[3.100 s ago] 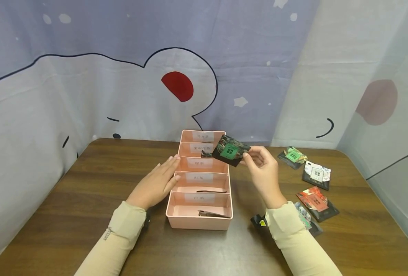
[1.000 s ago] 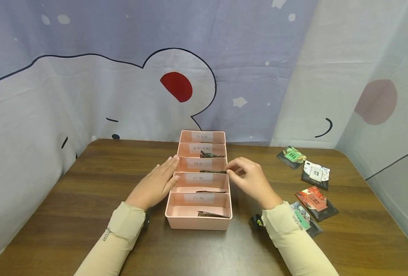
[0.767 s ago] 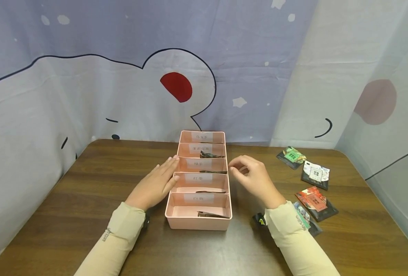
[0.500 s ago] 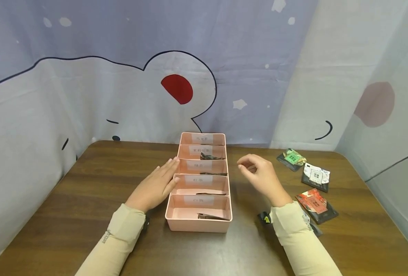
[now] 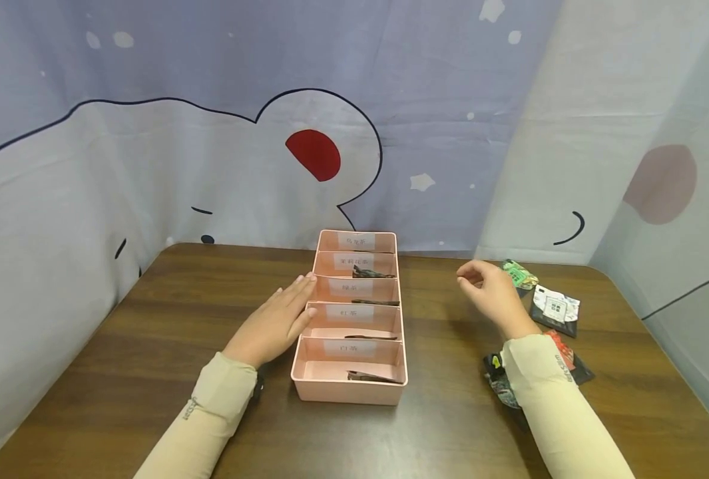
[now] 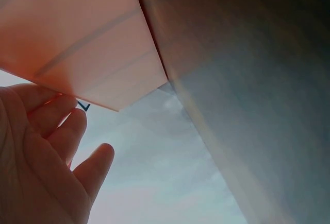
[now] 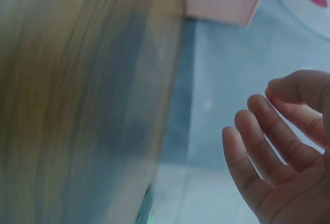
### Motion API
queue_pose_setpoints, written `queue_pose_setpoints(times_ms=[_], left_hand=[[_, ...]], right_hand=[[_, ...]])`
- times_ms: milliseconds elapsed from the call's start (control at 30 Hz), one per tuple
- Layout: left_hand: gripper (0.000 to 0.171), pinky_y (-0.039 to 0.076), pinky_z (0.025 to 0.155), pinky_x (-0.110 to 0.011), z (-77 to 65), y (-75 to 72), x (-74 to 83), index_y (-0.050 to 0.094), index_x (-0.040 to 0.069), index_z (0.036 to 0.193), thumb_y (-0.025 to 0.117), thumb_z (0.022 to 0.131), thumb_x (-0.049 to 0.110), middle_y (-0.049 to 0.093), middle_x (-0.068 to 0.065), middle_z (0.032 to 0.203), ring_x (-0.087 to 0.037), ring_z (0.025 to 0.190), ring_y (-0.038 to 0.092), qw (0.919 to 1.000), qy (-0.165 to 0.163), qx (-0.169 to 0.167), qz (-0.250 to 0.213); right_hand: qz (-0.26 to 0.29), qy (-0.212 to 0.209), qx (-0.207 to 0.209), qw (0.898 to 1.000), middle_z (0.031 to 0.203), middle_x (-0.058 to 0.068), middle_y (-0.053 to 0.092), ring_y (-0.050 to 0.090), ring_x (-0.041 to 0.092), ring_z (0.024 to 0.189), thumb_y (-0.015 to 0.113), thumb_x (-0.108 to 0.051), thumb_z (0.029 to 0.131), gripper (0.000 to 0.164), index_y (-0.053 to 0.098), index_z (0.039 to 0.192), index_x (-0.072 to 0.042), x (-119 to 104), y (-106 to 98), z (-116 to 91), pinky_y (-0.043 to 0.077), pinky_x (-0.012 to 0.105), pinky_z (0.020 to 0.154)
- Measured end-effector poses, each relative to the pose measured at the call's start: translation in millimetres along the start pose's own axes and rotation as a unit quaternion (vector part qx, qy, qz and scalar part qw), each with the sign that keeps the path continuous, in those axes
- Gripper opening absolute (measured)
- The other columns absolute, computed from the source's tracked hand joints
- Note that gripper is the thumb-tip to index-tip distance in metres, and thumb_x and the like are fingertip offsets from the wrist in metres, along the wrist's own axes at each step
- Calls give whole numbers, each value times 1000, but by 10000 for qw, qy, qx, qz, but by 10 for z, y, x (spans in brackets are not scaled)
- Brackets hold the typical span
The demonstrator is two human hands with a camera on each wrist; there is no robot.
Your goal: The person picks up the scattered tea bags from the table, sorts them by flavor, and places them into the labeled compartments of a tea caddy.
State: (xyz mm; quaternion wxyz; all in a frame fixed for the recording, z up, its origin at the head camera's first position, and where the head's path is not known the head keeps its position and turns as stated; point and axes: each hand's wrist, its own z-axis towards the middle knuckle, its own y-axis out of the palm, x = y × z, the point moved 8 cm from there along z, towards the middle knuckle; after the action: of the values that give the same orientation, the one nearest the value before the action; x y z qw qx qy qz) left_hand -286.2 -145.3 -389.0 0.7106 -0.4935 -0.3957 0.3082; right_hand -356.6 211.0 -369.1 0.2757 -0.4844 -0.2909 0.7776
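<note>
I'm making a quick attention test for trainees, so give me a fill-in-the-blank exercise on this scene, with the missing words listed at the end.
1. The left hand touches the pink box, which is divided into ____ compartments.
2. The right hand, held apart from the box, is holding ____.
3. The packet lying between the green-topped packet and the red-topped packet has a ____ top.

Missing words: five; nothing; white
</note>
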Motion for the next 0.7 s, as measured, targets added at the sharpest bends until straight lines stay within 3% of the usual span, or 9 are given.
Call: queue_pose_setpoints(times_ms=[367,700], left_hand=[[62,22,123,-51,3,12,-7,27,3,159,39,110,38,26,-10,165,-28,153,23,10000,22,24,9],[62,21,124,-50,-4,14,-3,27,2,159,38,110,38,27,-10,165,-28,153,23,10000,44,-7,15]], right_hand=[[-654,561,136,9962,104,28,70,67,43,95,62,-2,93,23,66,112,9,485,-309,133,53,56,85],[-1099,1142,-274,9870,127,39,55,53,54,114,61,-13,96,44,54,129,15,838,-400,215,45,65,97]])
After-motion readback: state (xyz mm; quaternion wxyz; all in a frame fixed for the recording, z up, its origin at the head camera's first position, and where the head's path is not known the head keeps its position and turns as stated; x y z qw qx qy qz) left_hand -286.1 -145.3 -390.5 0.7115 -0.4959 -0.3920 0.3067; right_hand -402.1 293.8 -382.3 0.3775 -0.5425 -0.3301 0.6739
